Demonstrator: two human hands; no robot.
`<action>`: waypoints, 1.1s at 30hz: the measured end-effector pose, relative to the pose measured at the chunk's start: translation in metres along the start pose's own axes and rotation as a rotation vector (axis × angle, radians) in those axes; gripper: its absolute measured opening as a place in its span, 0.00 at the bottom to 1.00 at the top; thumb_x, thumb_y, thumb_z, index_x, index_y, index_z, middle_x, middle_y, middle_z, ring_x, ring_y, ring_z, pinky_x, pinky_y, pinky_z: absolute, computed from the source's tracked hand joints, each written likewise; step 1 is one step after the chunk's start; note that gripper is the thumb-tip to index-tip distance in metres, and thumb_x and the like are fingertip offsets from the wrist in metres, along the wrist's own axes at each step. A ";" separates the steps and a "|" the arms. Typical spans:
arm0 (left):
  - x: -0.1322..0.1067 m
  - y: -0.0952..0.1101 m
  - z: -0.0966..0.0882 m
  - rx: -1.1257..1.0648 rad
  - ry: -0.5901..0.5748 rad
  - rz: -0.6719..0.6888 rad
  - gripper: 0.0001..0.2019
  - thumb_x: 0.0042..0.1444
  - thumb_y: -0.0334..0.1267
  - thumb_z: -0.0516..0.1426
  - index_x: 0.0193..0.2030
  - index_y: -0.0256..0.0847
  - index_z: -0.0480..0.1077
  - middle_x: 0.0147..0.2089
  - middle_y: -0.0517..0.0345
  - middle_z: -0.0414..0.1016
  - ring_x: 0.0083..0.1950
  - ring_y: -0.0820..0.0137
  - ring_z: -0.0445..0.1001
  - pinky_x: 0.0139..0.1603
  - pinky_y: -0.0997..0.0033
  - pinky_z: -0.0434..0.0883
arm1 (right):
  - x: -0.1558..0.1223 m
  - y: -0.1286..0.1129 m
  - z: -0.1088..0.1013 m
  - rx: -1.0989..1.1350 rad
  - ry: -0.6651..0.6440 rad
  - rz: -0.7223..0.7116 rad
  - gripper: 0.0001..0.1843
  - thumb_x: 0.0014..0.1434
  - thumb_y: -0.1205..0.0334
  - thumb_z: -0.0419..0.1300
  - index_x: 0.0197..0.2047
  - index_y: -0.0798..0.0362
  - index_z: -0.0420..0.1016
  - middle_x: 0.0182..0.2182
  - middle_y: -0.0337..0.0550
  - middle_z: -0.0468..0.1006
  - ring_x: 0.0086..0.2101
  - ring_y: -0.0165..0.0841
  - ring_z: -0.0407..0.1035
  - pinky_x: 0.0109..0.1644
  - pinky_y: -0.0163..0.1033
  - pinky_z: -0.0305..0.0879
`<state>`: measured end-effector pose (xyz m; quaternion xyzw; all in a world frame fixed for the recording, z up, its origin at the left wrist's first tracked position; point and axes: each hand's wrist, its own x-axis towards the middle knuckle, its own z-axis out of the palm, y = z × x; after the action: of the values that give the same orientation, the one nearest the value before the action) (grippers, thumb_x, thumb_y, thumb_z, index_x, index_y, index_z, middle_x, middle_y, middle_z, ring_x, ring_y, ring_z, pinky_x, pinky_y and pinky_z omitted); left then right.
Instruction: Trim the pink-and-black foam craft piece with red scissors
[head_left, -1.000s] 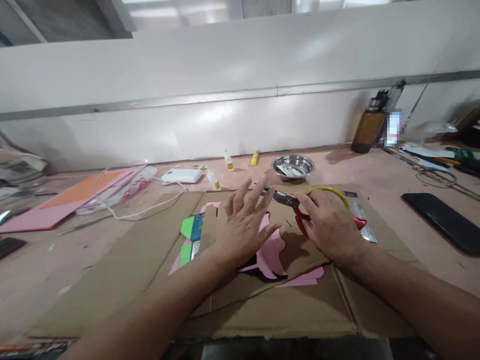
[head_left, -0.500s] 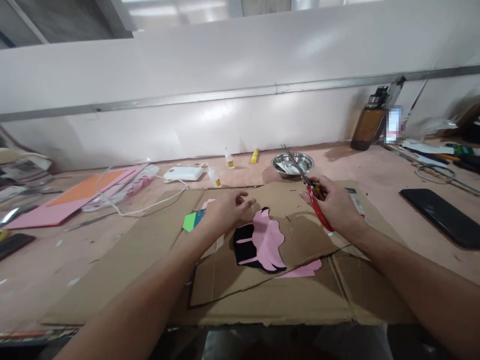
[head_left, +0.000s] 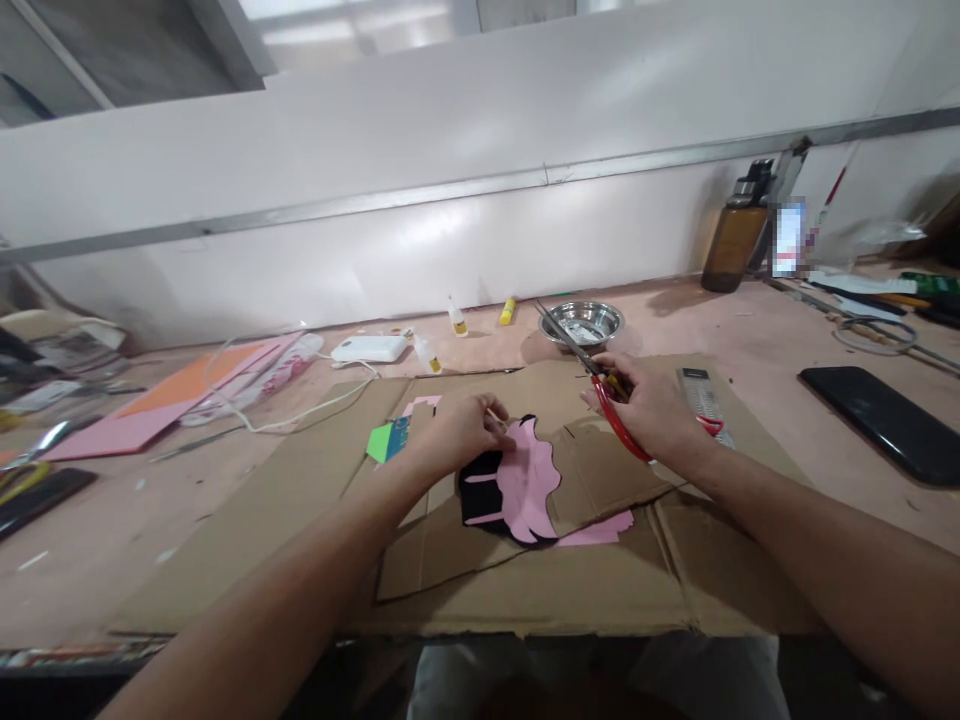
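My right hand (head_left: 649, 405) is closed round the red handles of the scissors (head_left: 616, 415), whose blades point up and away toward the metal bowl. Loosely bent and somewhat apart, the fingers of my left hand (head_left: 476, 430) are at the upper left edge of a pink and black paper cutout (head_left: 525, 485). Its wavy pink shape is layered over black, with two thin pink strips across the black part. The fingertips partly cover the edge, so contact is hard to judge. The cutout lies on a piece of cardboard (head_left: 420, 560). Pink paper scraps (head_left: 600, 530) show beside it.
Behind the cardboard stand a metal bowl (head_left: 606, 322), a yellow glue stick (head_left: 508, 311) and two small bottles, one upright (head_left: 457, 320). A white power bank (head_left: 369, 348) with its cable and coloured sheets (head_left: 172, 390) lie left. A black phone (head_left: 881, 420) and amber bottle (head_left: 731, 245) are right.
My left hand has come down and right to the cutout's upper edge, its fingers more bent. My right hand and the scissors have shifted slightly left. The view has tilted a little.
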<state>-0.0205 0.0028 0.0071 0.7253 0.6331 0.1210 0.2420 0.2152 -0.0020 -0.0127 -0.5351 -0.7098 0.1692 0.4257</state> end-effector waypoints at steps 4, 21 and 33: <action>0.002 -0.002 0.002 0.023 0.006 0.016 0.10 0.42 0.37 0.63 0.35 0.43 0.72 0.29 0.61 0.80 0.31 0.66 0.76 0.29 0.70 0.64 | -0.001 -0.004 -0.002 0.025 -0.037 0.011 0.20 0.56 0.59 0.63 0.52 0.54 0.76 0.43 0.49 0.82 0.40 0.40 0.76 0.46 0.46 0.71; 0.025 0.004 0.004 0.042 -0.119 0.084 0.16 0.36 0.36 0.66 0.36 0.43 0.74 0.32 0.62 0.76 0.32 0.69 0.71 0.28 0.73 0.61 | -0.004 -0.009 -0.001 0.058 -0.104 -0.037 0.19 0.56 0.61 0.63 0.52 0.53 0.75 0.49 0.50 0.80 0.47 0.43 0.75 0.52 0.50 0.69; 0.048 0.010 0.003 -0.005 -0.251 0.147 0.11 0.37 0.37 0.66 0.32 0.42 0.74 0.25 0.65 0.73 0.27 0.71 0.68 0.28 0.72 0.60 | 0.000 -0.004 0.000 0.121 -0.078 0.013 0.19 0.55 0.61 0.64 0.51 0.54 0.75 0.46 0.50 0.81 0.43 0.41 0.76 0.49 0.47 0.70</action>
<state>-0.0020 0.0483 0.0036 0.7784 0.5429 0.0484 0.3115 0.2133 -0.0035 -0.0098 -0.5059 -0.7110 0.2354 0.4281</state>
